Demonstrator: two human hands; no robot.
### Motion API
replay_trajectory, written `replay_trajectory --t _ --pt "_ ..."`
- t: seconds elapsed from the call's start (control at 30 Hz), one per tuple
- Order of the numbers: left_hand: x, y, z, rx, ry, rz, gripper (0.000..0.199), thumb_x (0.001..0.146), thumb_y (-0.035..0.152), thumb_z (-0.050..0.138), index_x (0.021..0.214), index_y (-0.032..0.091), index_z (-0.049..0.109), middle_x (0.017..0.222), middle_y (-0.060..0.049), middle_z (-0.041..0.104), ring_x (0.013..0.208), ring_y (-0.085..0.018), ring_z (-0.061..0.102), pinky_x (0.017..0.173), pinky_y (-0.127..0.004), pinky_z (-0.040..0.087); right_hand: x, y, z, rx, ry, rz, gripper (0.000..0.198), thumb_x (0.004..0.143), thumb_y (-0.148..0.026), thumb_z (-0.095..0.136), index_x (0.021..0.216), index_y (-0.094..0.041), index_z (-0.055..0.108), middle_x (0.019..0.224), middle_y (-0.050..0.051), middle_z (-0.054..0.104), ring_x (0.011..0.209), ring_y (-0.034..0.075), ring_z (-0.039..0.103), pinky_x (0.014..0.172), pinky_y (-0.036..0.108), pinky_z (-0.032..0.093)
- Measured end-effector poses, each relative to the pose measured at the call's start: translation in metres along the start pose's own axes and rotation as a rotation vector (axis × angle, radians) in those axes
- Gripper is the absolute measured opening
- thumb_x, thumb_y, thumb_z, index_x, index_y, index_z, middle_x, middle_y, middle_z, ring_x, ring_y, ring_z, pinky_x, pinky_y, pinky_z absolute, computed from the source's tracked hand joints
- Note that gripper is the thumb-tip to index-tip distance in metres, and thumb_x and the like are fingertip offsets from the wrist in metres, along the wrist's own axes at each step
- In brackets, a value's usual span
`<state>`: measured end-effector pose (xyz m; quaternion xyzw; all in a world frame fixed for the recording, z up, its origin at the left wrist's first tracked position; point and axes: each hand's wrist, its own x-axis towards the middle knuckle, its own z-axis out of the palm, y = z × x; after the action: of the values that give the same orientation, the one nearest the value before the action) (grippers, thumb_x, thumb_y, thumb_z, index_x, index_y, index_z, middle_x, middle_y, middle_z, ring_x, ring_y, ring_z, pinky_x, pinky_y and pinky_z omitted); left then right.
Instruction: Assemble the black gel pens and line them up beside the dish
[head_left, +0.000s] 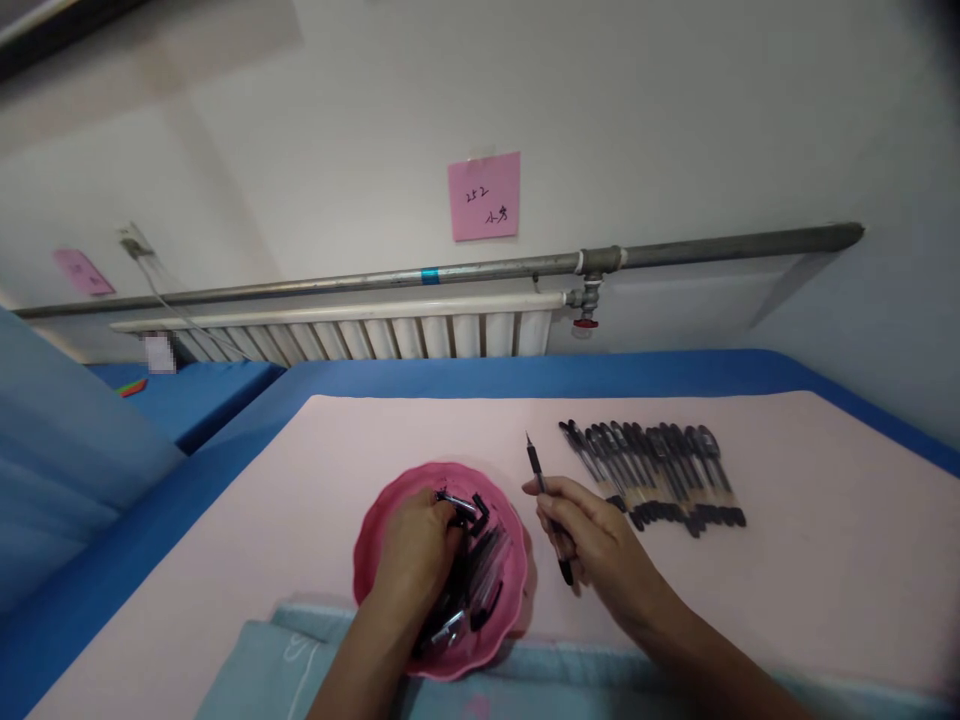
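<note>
My right hand [581,520] is closed round an uncapped gel pen [556,535], its bare tip pointing up and away and its black end down. My left hand [420,545] reaches into a scalloped pink bowl [365,540], with thumb and fingers bent together at a clear-and-black pen cap [459,505]; the exact grip is partly hidden. Loose pen barrels [486,575] and black caps lie in the bowl beneath and beside that hand. Right of my right hand, many capped pens [652,470] lie side by side in a slanting row.
A pale pink sheet [817,560] covers the blue-edged table [675,370]. Light blue cloth [592,680] lies along the near edge under the bowl. Behind stand a white radiator [420,335] and a metal pipe [337,285]. A blue curtain [67,460] hangs at left.
</note>
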<state>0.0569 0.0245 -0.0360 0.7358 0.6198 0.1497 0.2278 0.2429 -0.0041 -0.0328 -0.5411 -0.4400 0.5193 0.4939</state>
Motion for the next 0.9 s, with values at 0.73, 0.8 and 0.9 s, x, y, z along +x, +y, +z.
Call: replay_trajectory --t 0.73,0.8,0.9 --pt "-0.011 -0.001 -0.016 -0.566 0.026 0.025 0.013 0.08 0.028 0.051 0.081 0.018 0.059 0.077 -0.001 0.061 0.069 -0.015 0.054 0.063 -0.027 0.039 -0.006 -0.01 -0.003 -0.355 -0.217 -0.32 0.027 0.088 -0.029 0.041 0.102 -0.02 0.061 0.073 0.001 0.06 0.064 0.014 0.057 0.057 0.024 0.048" --pt "-0.015 0.001 -0.022 -0.811 -0.029 0.008 0.014 0.079 0.031 0.055 0.08 0.017 0.056 0.071 0.001 0.058 0.064 -0.012 0.051 0.06 -0.025 0.039 -0.008 -0.01 -0.003 -0.465 -0.256 -0.462 0.027 0.09 -0.028 0.04 0.107 -0.022 0.06 0.087 0.004 0.064 0.08 0.016 0.06 0.071 0.028 0.049" --pt "-0.017 0.003 -0.027 -1.004 -0.096 -0.03 0.018 0.074 0.032 0.062 0.076 0.016 0.054 0.063 0.002 0.056 0.058 -0.01 0.049 0.056 -0.023 0.038 -0.009 -0.007 -0.004 -0.585 -0.293 -0.575 0.031 0.093 -0.027 0.037 0.12 -0.025 0.053 0.101 0.005 0.063 0.092 0.017 0.059 0.082 0.031 0.047"
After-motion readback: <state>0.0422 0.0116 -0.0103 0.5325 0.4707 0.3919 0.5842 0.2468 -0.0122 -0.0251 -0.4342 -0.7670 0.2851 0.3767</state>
